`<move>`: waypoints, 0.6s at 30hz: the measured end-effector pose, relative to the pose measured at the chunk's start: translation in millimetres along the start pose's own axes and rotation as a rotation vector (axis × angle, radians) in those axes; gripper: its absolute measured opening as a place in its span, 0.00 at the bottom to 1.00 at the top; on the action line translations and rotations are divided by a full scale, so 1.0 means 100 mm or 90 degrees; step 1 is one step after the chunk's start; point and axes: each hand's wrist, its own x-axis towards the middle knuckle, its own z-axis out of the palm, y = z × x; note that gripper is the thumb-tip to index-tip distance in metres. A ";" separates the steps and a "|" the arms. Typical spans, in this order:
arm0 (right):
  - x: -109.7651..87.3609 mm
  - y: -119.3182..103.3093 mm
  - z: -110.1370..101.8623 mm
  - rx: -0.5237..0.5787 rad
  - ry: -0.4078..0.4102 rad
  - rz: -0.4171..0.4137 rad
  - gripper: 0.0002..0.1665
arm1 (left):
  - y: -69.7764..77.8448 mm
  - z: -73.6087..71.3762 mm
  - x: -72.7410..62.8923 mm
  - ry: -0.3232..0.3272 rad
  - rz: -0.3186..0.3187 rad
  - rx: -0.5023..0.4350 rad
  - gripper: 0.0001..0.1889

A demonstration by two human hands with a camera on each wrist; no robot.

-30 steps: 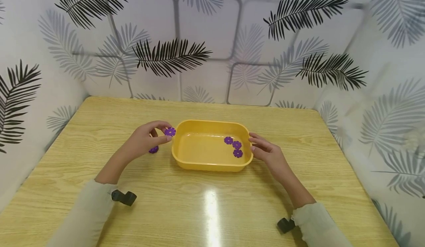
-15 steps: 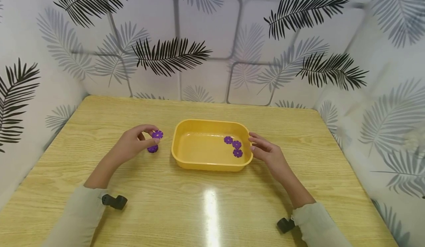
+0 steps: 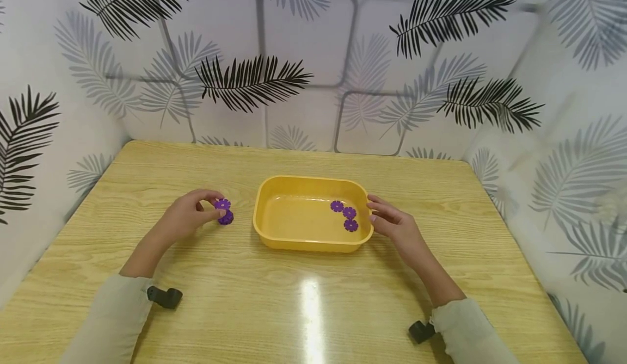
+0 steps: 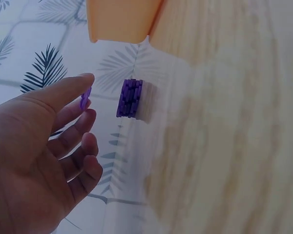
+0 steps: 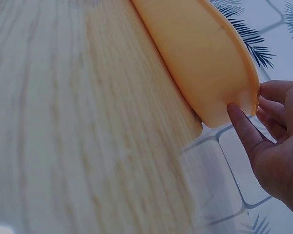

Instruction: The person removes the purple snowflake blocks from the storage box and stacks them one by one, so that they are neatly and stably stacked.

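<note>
Between thumb and forefinger, my left hand pinches a purple flower-shaped disc with a small centre hole. Just below it, a stack of the same purple discs stands on the table; the left wrist view shows the stack from the side, apart from the held disc. A yellow plastic basin sits in the middle, with 3 purple discs lying inside toward its right end. My right hand rests its fingertips at that end, thumb against the outer wall and other fingertips at the rim.
The light wood table runs back to a wall with leaf-patterned covering. More of this covering rises at the left and right sides. Small black devices are on both sleeves.
My left hand has moved left from the basin's left rim, keeping the disc, and lowered it over the stack. The right hand and basin have stayed in place.
</note>
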 end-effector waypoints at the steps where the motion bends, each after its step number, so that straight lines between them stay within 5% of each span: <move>1: 0.00 0.00 0.00 0.000 0.000 0.001 0.28 | -0.01 0.00 0.00 -0.004 0.001 0.003 0.21; 18: 0.01 0.03 -0.01 0.002 0.000 0.002 0.29 | -0.10 0.09 0.03 -0.050 0.013 -0.002 0.21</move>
